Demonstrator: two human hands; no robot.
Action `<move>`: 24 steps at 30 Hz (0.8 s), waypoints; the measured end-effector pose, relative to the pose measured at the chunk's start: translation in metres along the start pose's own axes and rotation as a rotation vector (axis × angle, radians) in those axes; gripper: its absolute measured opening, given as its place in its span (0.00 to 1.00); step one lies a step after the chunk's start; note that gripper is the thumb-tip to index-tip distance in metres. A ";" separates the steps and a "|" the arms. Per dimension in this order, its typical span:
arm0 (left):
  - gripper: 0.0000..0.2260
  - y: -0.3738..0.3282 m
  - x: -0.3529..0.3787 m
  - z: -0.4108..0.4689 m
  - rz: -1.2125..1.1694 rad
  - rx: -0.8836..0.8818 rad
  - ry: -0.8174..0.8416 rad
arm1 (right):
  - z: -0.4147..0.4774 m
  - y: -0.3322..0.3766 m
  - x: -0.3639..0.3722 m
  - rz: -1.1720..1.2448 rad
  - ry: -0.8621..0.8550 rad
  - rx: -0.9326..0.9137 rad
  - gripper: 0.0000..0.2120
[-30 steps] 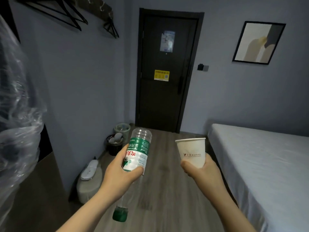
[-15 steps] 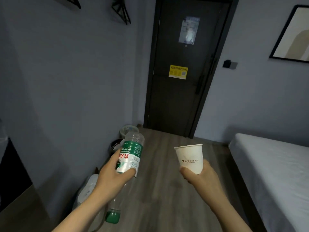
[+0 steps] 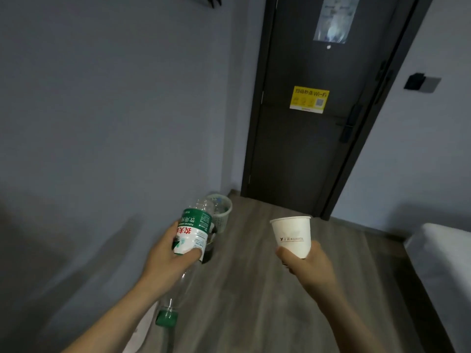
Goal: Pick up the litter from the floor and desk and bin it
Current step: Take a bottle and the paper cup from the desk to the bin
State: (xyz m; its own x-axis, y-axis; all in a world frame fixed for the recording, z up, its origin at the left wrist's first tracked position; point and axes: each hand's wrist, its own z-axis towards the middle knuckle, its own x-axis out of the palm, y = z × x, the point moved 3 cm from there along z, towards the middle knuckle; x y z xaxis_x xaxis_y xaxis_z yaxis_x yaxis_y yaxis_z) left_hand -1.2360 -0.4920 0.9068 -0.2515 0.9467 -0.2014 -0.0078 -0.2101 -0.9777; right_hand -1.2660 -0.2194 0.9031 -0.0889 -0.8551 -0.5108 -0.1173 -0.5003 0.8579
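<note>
Head view, bottle [image 3: 194, 229] in left fingers [image 3: 189, 255], cup [image 3: 291, 231] in right fingers [image 3: 282, 253]

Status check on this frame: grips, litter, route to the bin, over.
Left grip holds plastic bottle, cap end down. Right grip holds paper cup upright. Mesh bin ahead by the wall; no obstacle seen on floor between.

Light: dim, cool blue-grey, source out of view. Shadows: broad, soft patches low on the left wall [image 3: 84, 238]. Glare: pale sheen on the plastic-covered notice [image 3: 334, 20] on the door [image 3: 300, 154]. Distortion: wide-angle; door frame leans. Focus: soft throughout, bottom edge smeared.
</note>
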 end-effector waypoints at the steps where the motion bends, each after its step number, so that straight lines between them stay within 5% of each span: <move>1: 0.24 0.000 0.005 0.021 0.002 -0.008 -0.006 | 0.025 0.003 0.004 0.012 0.012 -0.009 0.24; 10: 0.26 0.029 0.026 0.181 0.094 -0.136 -0.168 | 0.217 0.019 0.056 0.095 0.256 0.041 0.17; 24: 0.26 0.145 0.024 0.456 0.155 -0.358 -0.093 | 0.470 0.009 0.208 -0.168 0.378 0.239 0.19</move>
State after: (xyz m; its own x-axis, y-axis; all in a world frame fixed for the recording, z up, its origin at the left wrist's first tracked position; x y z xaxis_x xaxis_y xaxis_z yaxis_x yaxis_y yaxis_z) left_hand -1.6843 -0.6108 0.7880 -0.3099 0.8808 -0.3581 0.3706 -0.2349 -0.8986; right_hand -1.7502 -0.3373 0.7785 0.3113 -0.7769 -0.5473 -0.3276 -0.6284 0.7056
